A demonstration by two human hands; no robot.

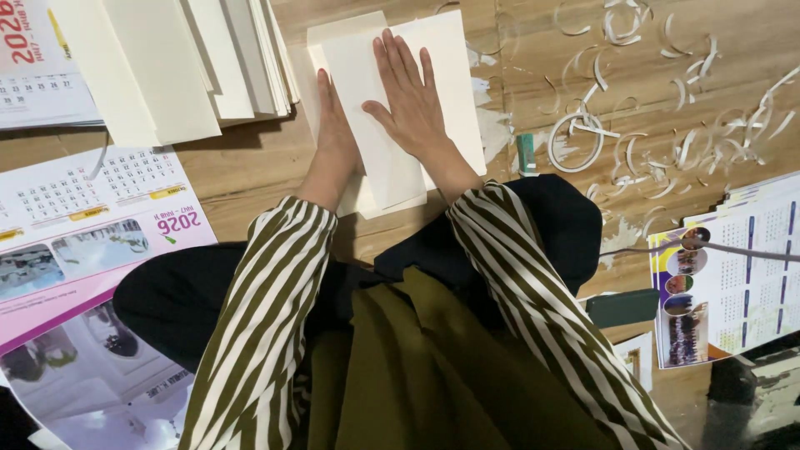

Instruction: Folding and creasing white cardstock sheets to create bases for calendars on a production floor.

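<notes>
Wooden floor (250,167), right hand (412,104) flat, grip apart on cream card (375,167), left hand (336,125) edging it

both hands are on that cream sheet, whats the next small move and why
Probably slide the right hand down along the cream sheet to press the fold flat. That hand lies palm-down on the folded flap, the left hand steadies its left edge, and the flap sits slightly askew over the sheet beneath on the wooden floor.
</notes>
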